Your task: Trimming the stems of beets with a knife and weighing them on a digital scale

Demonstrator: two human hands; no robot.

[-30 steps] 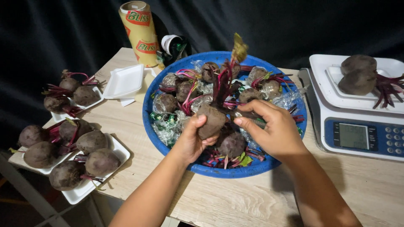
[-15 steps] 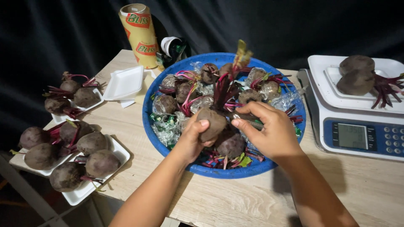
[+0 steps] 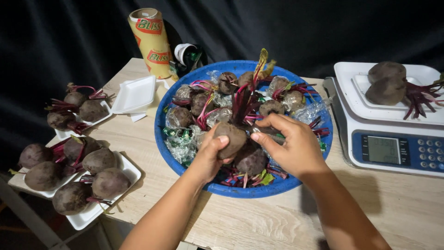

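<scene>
My left hand [image 3: 209, 155] grips a brown beetroot [image 3: 232, 139] with red stems standing up, held over the near part of a big blue basin [image 3: 163, 139]. My right hand [image 3: 291, 146] is beside it, thumb and fingers pinching at the beetroot's top near the stems. More beetroots, some wrapped in clear film [image 3: 180, 116], lie in the basin. Another bare beetroot [image 3: 252, 160] sits just under my hands.
A white and blue scale [image 3: 393, 148] at the right carries a foam tray with two beetroots [image 3: 386, 83]. White foam trays of beetroots [image 3: 99, 178] line the left table edge. An empty foam tray [image 3: 135, 94] and a roll of cling film [image 3: 150, 41] stand behind.
Both hands have stayed over the basin with the beetroot. The stems have shifted slightly upright and my right fingers have moved closer onto the beetroot's top.
</scene>
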